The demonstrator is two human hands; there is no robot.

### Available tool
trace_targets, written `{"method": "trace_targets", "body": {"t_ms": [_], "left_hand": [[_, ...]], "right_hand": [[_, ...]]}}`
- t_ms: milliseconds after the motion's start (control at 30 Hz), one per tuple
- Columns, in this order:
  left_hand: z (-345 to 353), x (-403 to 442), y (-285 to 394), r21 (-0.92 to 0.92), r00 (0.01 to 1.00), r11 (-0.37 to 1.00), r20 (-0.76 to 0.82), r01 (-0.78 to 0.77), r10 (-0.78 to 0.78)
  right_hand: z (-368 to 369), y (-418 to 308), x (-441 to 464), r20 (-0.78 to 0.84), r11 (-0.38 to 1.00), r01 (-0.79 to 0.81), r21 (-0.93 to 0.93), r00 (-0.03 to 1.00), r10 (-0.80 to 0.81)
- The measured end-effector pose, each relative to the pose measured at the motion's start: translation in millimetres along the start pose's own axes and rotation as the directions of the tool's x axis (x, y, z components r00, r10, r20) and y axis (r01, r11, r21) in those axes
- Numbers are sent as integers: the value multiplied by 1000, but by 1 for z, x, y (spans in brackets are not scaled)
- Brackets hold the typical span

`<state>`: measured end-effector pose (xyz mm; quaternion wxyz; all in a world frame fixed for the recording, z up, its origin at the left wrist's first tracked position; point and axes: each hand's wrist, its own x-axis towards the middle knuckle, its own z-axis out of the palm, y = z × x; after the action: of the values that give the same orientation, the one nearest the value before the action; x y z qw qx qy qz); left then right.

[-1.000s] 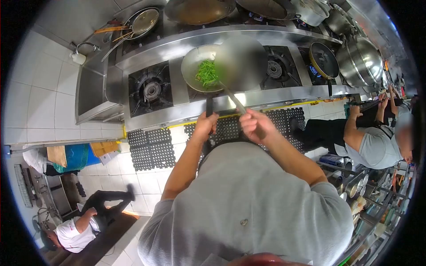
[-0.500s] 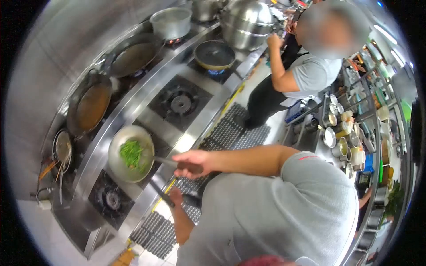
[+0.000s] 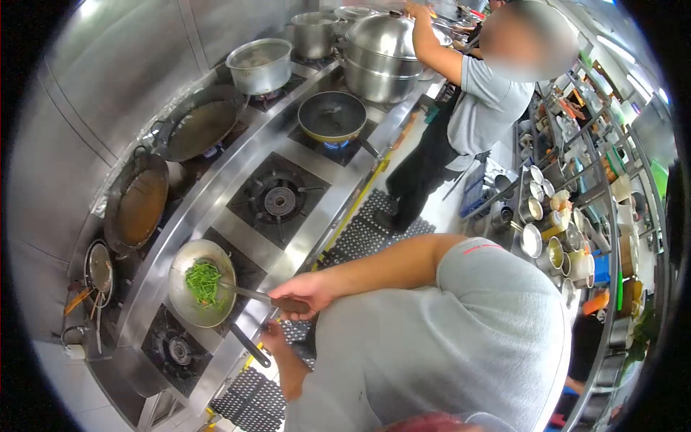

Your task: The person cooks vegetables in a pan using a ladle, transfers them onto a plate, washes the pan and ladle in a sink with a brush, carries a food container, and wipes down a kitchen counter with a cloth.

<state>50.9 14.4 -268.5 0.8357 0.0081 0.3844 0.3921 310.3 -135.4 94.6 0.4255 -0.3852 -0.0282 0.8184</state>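
My right hand point(image 3: 309, 291) is closed around the brown wooden handle of a long metal cooking spatula point(image 3: 248, 292). Its head is hidden in the chopped green vegetables point(image 3: 204, 282), so its exact shape is unclear. The greens lie in a pale, round frying pan point(image 3: 186, 308) over the front of the stove. A dark pan handle point(image 3: 250, 345) slants away from it toward me. Just beside that handle is my left hand point(image 3: 274, 337), its fingers loosely bent and apart from the handle, with nothing visible in them.
Gas burners point(image 3: 279, 201) line the steel stove point(image 3: 219, 189). A black pan point(image 3: 332, 115) sits over a blue flame. Dark woks point(image 3: 140, 209) and a pot point(image 3: 259, 68) stand behind. Another person point(image 3: 489, 108) reaches to a large steamer point(image 3: 381, 54). Shelves of bowls point(image 3: 531, 241) stand behind me.
The pan and its handle appear lower and further left in the view, which has shifted. The spatula now reaches into the greens. The other person's arm has risen to the steamer lid.
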Motion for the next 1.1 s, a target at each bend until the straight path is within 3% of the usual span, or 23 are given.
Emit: {"method": "trace_targets", "body": {"t_ms": [67,233,300,333,367,433,500,567,633,667,733,767,833,933,1100], "left_hand": [[-5,-4,3,-26,999,1000,-44,4,-5],[8,-79,51,276,885,863,80,423,-459],[63,-145,60,305,961,913,-23,270,-277],[54,-150,72,414,958,899,170,144,-232],[63,-149,87,202,737,908,532,367,-416],[89,-178,111,347,931,906,181,241,-317],[108,-178,126,452,922,861,179,232,-342],[129,-180,132,559,911,806,201,194,-359],[137,-176,139,488,831,783,185,386,-525],[139,-175,140,492,819,773,187,399,-542],[142,-175,144,687,867,683,156,249,-473],[151,-182,144,688,858,678,158,260,-489],[160,-200,155,847,936,531,174,16,-306],[118,-174,190,902,913,428,221,-57,-344],[156,-230,242,969,874,233,186,-86,-449]], "right_hand": [[-5,-1,13,29,1000,10,10,1000,-11],[-1,-4,26,-11,997,73,23,997,-73],[-5,0,36,10,996,73,45,997,-74],[-7,3,41,-28,995,49,92,999,-46],[-7,5,42,-69,990,30,140,997,-20],[-12,11,45,-106,988,70,136,993,-56],[-22,15,52,-4,987,153,57,988,-153],[-8,15,53,-19,976,179,122,984,-178],[6,23,59,-79,957,100,272,994,-81],[14,29,67,-142,945,121,303,987,-80],[21,36,81,-135,957,149,249,984,-118],[29,37,84,-110,968,167,190,983,-148],[44,47,92,-148,964,170,204,979,-142],[78,66,92,-186,958,192,212,970,-153],[140,106,37,-239,931,238,277,955,-174]]}}
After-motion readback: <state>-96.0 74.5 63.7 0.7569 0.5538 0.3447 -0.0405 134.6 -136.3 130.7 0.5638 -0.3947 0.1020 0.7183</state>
